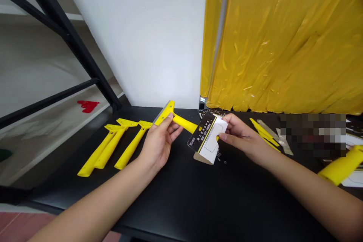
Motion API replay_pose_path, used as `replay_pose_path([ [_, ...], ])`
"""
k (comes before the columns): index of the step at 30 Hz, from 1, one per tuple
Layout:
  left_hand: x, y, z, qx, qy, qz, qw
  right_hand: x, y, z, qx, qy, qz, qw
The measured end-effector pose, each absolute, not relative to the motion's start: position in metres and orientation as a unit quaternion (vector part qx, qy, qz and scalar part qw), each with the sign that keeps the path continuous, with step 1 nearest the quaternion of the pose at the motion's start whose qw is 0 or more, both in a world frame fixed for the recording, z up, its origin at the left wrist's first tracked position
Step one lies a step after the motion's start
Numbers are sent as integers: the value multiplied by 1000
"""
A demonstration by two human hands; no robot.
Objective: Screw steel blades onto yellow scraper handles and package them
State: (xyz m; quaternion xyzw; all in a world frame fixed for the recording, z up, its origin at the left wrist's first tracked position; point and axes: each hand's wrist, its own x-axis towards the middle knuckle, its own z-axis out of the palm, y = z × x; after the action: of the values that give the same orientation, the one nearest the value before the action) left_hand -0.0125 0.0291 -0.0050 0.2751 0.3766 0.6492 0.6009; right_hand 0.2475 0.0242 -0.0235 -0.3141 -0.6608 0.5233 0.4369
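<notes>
My left hand (160,141) grips the head of a yellow plastic scraper (181,121) with a metal blade edge. The scraper's handle end runs into a black-and-white card package (208,140), which my right hand (238,136) pinches at its side. Three more yellow scrapers (113,147) lie side by side on the table, left of my left hand. Close to my right hand are thin yellow strips (263,132) and flat metal blades (275,136). A thicker yellow handle (342,166) lies at the right edge of the view.
The black table (181,204) ends against a white wall (141,38) and a crinkled yellow plastic sheet (283,41). A black metal shelf frame (62,34) stands at left, with a red object (87,106) beyond it. A pixelated patch (312,134) hides part of the table's right side.
</notes>
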Motion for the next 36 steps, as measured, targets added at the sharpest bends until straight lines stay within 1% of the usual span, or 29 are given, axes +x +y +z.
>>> replay_pose_path([
  [3, -13, 30, -4, 265, 380, 656, 595, 248, 26, -24, -321, -660, 518, 439],
  [7, -12, 30, -6, 261, 376, 643, 613, 247, 25, -21, -332, -657, 514, 440],
  [13, -8, 25, -8, 274, 361, 596, 663, 242, 24, -20, -336, -649, 522, 440],
  [18, 2, 13, -7, 271, 378, 572, 676, 239, 24, -23, -340, -644, 521, 446],
  [23, 10, 5, -8, 303, 359, 526, 709, 236, 24, -24, -346, -643, 515, 450],
  [27, 9, 6, -9, 303, 368, 531, 701, 236, 25, -26, -367, -644, 500, 448],
  [30, 5, 9, -7, 294, 372, 561, 678, 238, 25, -26, -399, -637, 481, 451],
  [32, 2, 12, -4, 289, 371, 587, 660, 239, 24, -26, -421, -638, 477, 433],
  [36, 0, 13, -2, 295, 355, 603, 650, 236, 19, -22, -428, -656, 509, 358],
])
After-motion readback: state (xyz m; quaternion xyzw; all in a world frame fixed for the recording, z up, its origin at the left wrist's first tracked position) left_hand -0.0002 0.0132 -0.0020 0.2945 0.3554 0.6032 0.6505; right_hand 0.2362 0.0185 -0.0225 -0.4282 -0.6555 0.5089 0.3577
